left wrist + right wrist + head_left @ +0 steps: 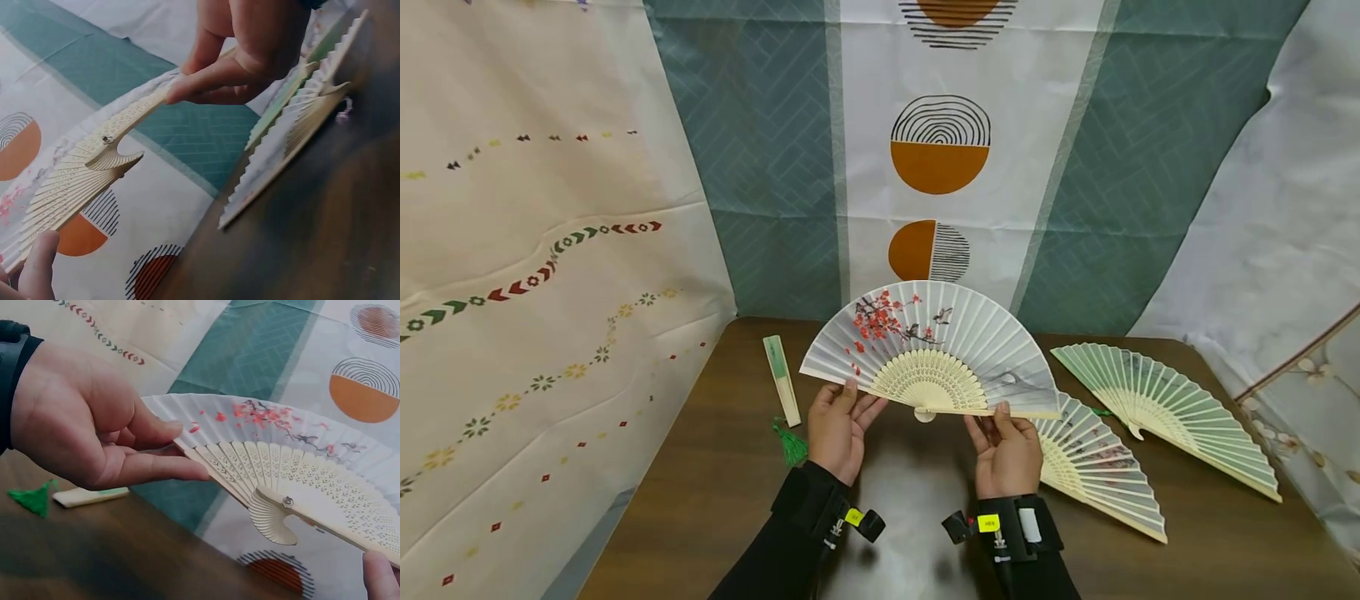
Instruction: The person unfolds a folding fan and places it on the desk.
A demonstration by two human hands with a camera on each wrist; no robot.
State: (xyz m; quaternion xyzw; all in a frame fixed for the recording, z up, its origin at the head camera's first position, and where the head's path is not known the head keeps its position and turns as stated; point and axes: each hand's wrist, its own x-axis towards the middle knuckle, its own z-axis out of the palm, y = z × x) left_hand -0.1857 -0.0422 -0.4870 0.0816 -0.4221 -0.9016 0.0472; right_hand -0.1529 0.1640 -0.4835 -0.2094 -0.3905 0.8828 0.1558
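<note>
A white folding fan [970, 333], spread wide, is held up above the table between both hands. Red blossoms and small birds decorate its left part, and its ribs are pale and pierced. My left hand [838, 429] pinches the left outer rib between thumb and fingers, seen closely in the right wrist view. On the opposite side, my right hand [1009, 454] grips the right outer rib, thumb in front. The ribs meet at a metal rivet [287, 501] above a curved foot. In the left wrist view, my left thumb [39, 265] lies along the rib's edge.
A folded fan [782, 383] with a green tassel [792, 446] lies at the left on the brown table [685, 467]. To the right lie a spread white fan [1097, 458] and a spread green fan [1180, 408]. Patterned cloths [775, 167] hang behind and at the sides.
</note>
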